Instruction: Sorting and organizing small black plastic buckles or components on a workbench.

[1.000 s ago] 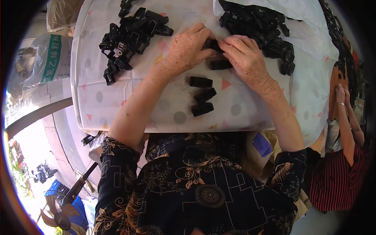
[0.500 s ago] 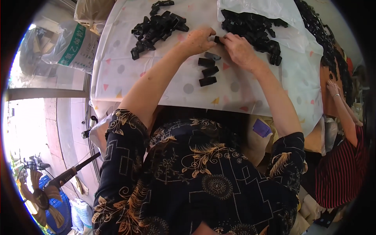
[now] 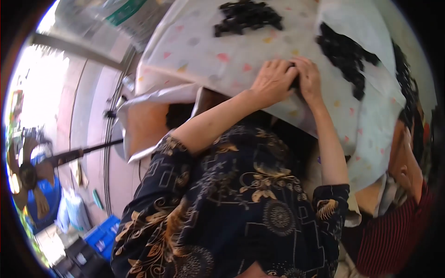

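Note:
On the patterned tablecloth (image 3: 204, 58), near the table's front edge, my two hands come together. My left hand (image 3: 272, 82) has its fingers curled, and my right hand (image 3: 308, 79) closes in from the other side. Small black plastic pieces (image 3: 295, 82) show between them, mostly covered by the fingers, so their number is hidden. One heap of black pieces (image 3: 248, 17) lies beyond my left hand. A second black heap (image 3: 343, 58) spreads to the right, partly on a pale plastic sheet (image 3: 364, 23).
Below the table's left edge is an open lined box (image 3: 150, 123) with dark contents. A fan (image 3: 30, 176) and blue crates (image 3: 103, 236) are at the far left. On the right, a co-worker in a striped top (image 3: 394, 231) reaches toward more black pieces (image 3: 408, 92).
The view has swung left. My hands have come down from the piece they held to the nearby row of black pieces, and now gather round them close to the table edge.

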The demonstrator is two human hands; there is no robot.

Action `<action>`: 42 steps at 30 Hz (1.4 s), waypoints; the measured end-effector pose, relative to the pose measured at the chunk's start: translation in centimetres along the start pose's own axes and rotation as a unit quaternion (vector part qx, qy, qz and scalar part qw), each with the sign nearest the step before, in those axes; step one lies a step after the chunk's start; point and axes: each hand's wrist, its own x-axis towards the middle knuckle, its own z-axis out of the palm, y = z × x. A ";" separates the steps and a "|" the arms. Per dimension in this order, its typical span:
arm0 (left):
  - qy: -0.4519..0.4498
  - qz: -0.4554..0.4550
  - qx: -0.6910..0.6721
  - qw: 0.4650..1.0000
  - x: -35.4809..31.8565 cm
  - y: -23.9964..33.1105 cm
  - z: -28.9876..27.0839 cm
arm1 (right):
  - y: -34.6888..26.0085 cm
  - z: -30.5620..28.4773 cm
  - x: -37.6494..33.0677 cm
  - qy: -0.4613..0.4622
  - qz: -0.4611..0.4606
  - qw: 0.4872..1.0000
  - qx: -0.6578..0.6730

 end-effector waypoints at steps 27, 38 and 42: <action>0.000 -0.152 0.080 0.985 -15.7 -10.2 -16.6 | -11.6 3.1 2.3 0.133 -0.037 0.990 0.021; 0.105 -0.225 -0.043 0.968 -2.1 -17.5 -7.4 | 12.0 -15.3 -5.6 0.200 0.303 0.925 -0.116; 0.073 -0.295 -0.049 0.951 -2.0 -17.2 -7.2 | 14.1 -14.0 -3.4 0.164 0.244 0.941 -0.165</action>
